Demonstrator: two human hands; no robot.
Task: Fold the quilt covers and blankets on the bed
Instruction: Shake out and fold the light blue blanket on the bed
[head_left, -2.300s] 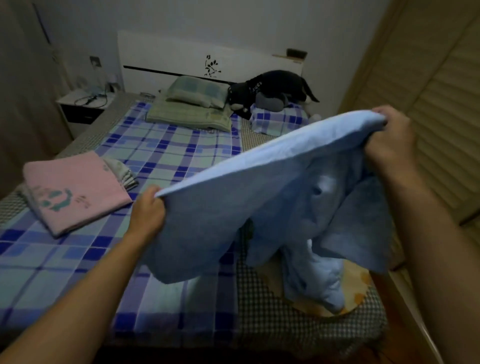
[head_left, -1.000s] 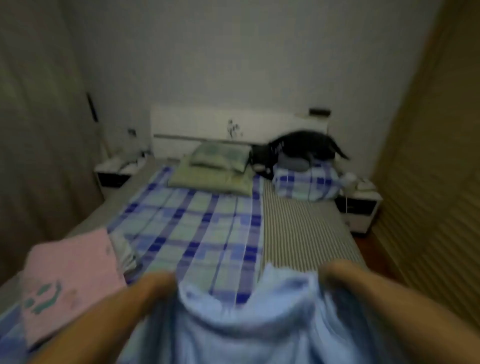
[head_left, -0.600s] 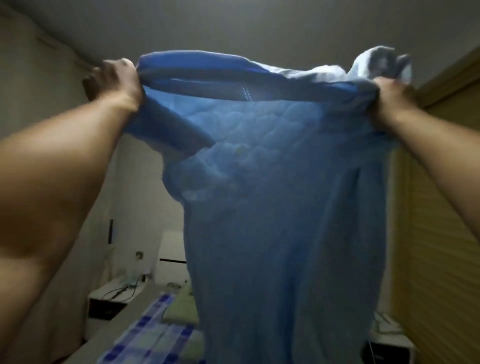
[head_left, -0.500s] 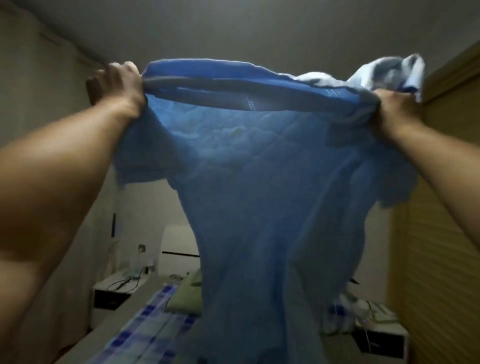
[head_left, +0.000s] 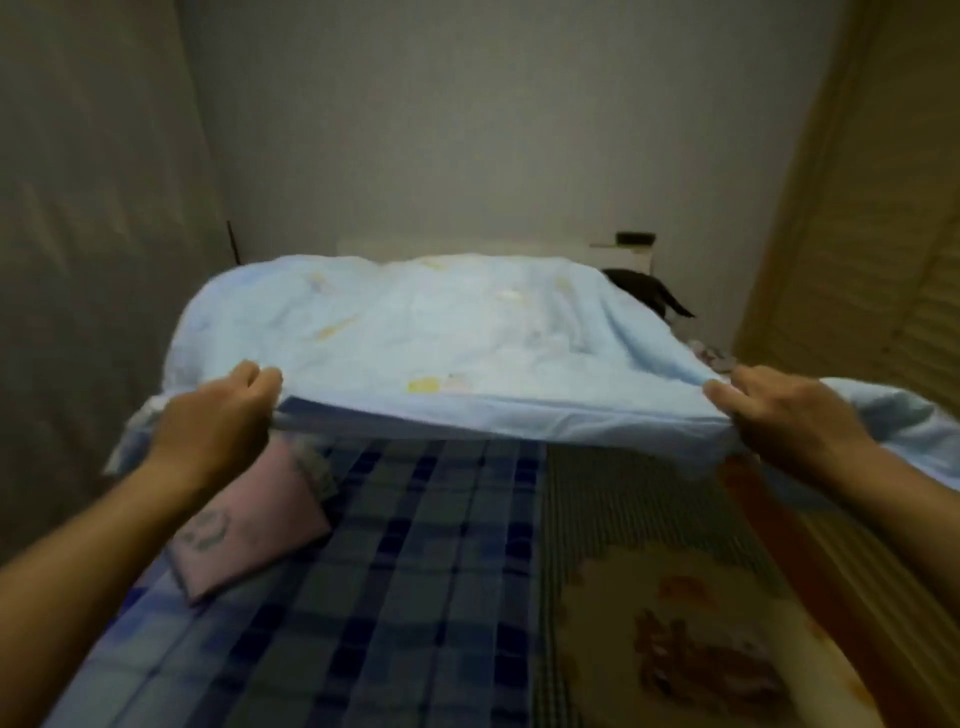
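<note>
You hold the light blue quilt (head_left: 447, 338) spread above the bed (head_left: 415, 571), one hand at each near corner.

Head view: your left hand (head_left: 218, 421) grips the quilt's near edge on the left, fingers curled over the hem; your right hand (head_left: 784, 415) grips the same edge on the right, thumb on top and fingers under the cloth. The quilt billows out flat away from you, lifted off the blue checked sheet (head_left: 405, 597), with its right corner hanging past your right wrist. A folded pink blanket (head_left: 244, 525) lies on the bed's left side, under your left forearm. A dark plush toy (head_left: 649, 296) peeks out beyond the quilt's far right edge.
</note>
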